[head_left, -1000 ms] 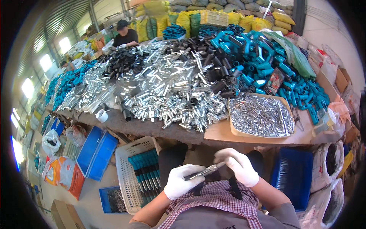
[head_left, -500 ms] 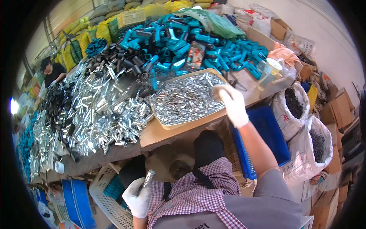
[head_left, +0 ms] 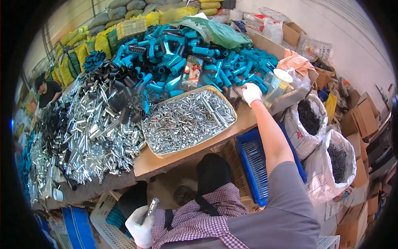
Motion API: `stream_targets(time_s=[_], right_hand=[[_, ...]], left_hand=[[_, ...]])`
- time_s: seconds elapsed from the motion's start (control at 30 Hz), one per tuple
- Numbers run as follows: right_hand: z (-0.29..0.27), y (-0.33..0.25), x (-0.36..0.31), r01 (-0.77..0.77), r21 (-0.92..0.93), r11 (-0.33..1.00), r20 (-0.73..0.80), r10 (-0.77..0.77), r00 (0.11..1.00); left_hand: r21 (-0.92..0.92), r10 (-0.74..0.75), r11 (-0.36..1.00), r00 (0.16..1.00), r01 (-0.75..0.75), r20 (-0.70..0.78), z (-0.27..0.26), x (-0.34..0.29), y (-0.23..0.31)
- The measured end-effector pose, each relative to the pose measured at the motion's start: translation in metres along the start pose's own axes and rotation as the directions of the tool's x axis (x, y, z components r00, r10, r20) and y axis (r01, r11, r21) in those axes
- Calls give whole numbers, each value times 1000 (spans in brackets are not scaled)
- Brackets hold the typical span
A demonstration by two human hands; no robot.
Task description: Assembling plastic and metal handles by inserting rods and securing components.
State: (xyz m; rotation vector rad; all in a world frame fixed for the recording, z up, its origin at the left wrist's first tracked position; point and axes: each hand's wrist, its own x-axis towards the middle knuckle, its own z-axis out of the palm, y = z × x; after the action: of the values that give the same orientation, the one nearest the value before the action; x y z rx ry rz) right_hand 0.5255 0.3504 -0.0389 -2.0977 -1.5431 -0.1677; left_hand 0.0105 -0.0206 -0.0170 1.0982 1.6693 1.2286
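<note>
My left hand (head_left: 139,226), in a white glove, is low at the front over my checked apron. It grips a short shiny metal tube (head_left: 153,204) that points up and away. My right hand (head_left: 251,93), gloved too, reaches to the right part of the workbench with its fingers curled in. Beside those fingers lie thin dark wire springs (head_left: 235,94), and a clear jar (head_left: 277,86) stands just right of the hand. What the right fingertips hold, if anything, is hidden. Left of this hand is a shallow tray (head_left: 174,154) full of small metal parts.
Shiny metal tubes (head_left: 95,133) are heaped at left, teal plastic housings (head_left: 244,62) at the back. A phone (head_left: 192,73) leans behind the tray. A blue crate (head_left: 273,182) holding metal rods and white sacks (head_left: 331,174) stand right. A person (head_left: 49,91) is at far left.
My right hand has left the tray's right edge and gone to the springs near the jar. My left hand still grips the metal tube. The whole view has shifted slightly.
</note>
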Motion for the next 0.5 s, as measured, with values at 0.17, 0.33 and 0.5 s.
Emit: stream_targets(time_s=[0.17, 0.33, 0.5], right_hand=[[18, -37, 33, 10, 81, 997, -13, -9, 1000], [22, -63, 43, -27, -121, 992, 153, 46, 987], [-28, -52, 44, -35, 23, 999, -120, 37, 992]], left_hand=[[58, 55, 997, 997, -58, 55, -2, 7, -10], [83, 24, 996, 998, -30, 62, 4, 6, 6], [30, -34, 999, 999, 33, 31, 2, 7, 2]])
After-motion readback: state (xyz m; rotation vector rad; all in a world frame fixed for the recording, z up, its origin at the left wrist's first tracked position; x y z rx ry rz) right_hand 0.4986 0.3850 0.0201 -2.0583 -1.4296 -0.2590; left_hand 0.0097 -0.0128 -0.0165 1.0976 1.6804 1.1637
